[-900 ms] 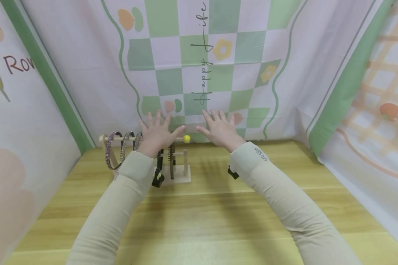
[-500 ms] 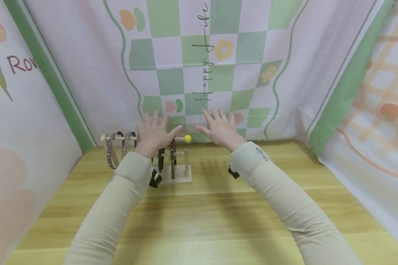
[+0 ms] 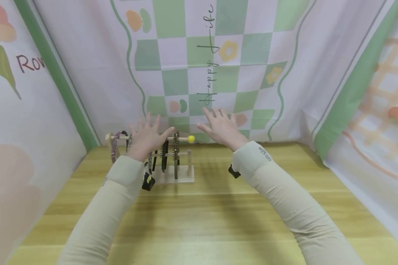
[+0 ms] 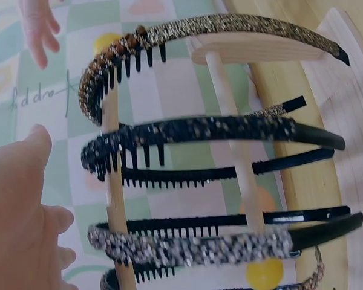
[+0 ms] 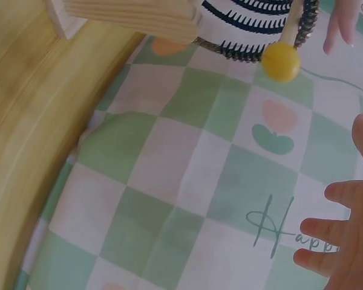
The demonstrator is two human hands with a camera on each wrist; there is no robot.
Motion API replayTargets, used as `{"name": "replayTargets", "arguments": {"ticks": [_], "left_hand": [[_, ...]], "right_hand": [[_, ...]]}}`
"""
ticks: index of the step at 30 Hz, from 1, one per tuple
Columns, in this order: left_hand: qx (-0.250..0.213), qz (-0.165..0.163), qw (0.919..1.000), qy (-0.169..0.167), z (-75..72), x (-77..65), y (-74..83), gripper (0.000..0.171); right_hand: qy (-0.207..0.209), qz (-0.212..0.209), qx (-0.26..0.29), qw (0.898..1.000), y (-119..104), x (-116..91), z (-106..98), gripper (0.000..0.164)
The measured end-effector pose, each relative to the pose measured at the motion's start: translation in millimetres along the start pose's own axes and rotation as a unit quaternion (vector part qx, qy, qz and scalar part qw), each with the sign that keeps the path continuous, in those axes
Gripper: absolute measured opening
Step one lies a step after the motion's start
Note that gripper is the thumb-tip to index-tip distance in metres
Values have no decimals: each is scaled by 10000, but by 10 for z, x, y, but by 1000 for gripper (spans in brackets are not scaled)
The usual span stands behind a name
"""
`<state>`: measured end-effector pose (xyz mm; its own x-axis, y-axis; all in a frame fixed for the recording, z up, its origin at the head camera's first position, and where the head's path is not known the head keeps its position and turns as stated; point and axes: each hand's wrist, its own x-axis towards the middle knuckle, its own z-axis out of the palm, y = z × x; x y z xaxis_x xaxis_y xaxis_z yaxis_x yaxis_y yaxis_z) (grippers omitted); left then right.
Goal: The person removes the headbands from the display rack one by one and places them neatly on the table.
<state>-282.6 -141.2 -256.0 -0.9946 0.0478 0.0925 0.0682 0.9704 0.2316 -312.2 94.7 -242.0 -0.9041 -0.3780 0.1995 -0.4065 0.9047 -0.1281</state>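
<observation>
In the head view my left hand (image 3: 147, 139) hovers with spread fingers over a wooden headband rack (image 3: 184, 176), partly hiding it. Several glittery toothed headbands hang along the rack's bar. The left wrist view shows a gold headband (image 4: 212, 25), a black sparkly headband (image 4: 193, 130) and a silver-speckled headband (image 4: 193, 249) beside that hand, which holds nothing. A yellow ball (image 3: 191, 139) caps the bar's right end. To the right of the rack my right hand (image 3: 223, 129) is raised in the air, fingers spread, holding nothing.
A wood-grain table (image 3: 199, 221) spreads below both arms. Behind it hangs a green-and-white checked curtain (image 3: 202, 51), with printed cloths at the left and right sides. Dark camera mounts (image 3: 148, 182) sit under the wrists.
My left hand has moved left along the rack, uncovering more headbands near its right end. The right hand stays almost in place, and the head view has shifted slightly.
</observation>
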Motion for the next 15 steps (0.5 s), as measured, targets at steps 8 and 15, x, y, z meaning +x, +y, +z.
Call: {"name": "replayTargets", "arguments": {"ticks": [8, 15], "left_hand": [[3, -77, 9999, 76, -64, -49, -166, 86], [42, -214, 9997, 62, -84, -89, -283, 82]], "right_hand": [[-10, -204, 349, 9992, -113, 37, -33, 71], [-81, -297, 536, 9981, -211, 77, -3, 71]]}}
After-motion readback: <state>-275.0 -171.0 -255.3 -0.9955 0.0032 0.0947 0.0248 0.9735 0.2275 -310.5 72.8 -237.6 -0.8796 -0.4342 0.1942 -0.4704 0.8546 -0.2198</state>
